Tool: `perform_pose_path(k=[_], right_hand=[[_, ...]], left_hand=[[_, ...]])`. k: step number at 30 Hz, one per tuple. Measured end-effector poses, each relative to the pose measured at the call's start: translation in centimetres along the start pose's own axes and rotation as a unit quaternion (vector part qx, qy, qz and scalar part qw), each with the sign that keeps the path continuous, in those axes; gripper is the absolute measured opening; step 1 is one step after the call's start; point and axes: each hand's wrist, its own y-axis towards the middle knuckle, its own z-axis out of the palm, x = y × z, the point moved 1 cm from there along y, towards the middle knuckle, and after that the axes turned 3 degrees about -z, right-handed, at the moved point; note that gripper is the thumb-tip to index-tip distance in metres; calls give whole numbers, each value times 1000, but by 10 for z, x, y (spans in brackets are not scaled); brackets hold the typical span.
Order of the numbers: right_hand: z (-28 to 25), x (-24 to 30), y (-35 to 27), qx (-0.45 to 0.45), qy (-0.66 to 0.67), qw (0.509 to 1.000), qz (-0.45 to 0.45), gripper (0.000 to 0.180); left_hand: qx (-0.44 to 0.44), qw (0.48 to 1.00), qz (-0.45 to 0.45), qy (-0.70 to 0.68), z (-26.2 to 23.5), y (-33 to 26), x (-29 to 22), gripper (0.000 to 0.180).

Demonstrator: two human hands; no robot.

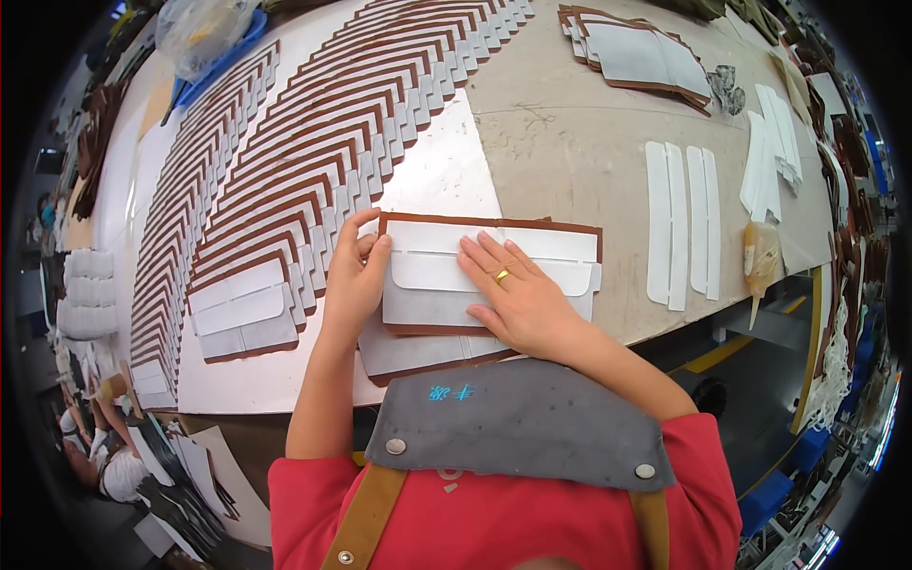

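White facing on brown backing: rectangular panel (pixel 429 274) at the centre of the frame, lying flat with long side roughly level and touched by both hands. Beneath, at lower centre, a second panel (pixel 427 353), partly covered and slightly askew.

Left hand (pixel 355 271): at the upper left corner of the rectangular panel, with fingers bent, forefinger reaching the corner and thumb alongside the left edge. Pinching or merely steadying: cannot tell. Left forearm (pixel 321 380) steep, rising almost straight from the lower edge of the frame.

Right hand (pixel 524 302): palm down on the right half of the rectangular panel, grasping nothing; fingers extended close together toward the upper left, thumb spread apart toward the left, gold ring (pixel 501 275) on one finger. Right forearm (pixel 627 369) slanting in from the lower right, more nearly level than the left, with red sleeve (pixel 701 465) above the elbow.

Surroundings, on the table (pixel 560 157): long row of overlapping panels (pixel 366 100) from left of centre to top centre, with a narrower row (pixel 195 171) alongside at far left; stack of panels (pixel 641 55) at upper right; pale strips (pixel 657 223) at right; bottle with yellowish contents (pixel 760 255) at the table's right edge, nozzle toward the bottom of the frame.
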Motion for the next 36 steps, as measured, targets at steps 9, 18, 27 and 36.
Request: perform_pose_path(k=[9, 18, 27, 36], right_hand=[[-12, -20, -43, -7, -43, 986, 161, 63], [-29, -44, -64, -129, 38, 969, 209, 50], [-52, -62, -53, -171, 267, 887, 335, 36], [-52, -66, -55, -213, 487, 768, 357, 8]], left_hand=[[-28, 999, 15, -20, 3, -7, 2, 32], [99, 989, -46, -101, -8, -4, 3, 36], [72, 972, -21, -222, -8, -7, 7, 31], [45, 961, -25, -270, -6, -4, 7, 26]])
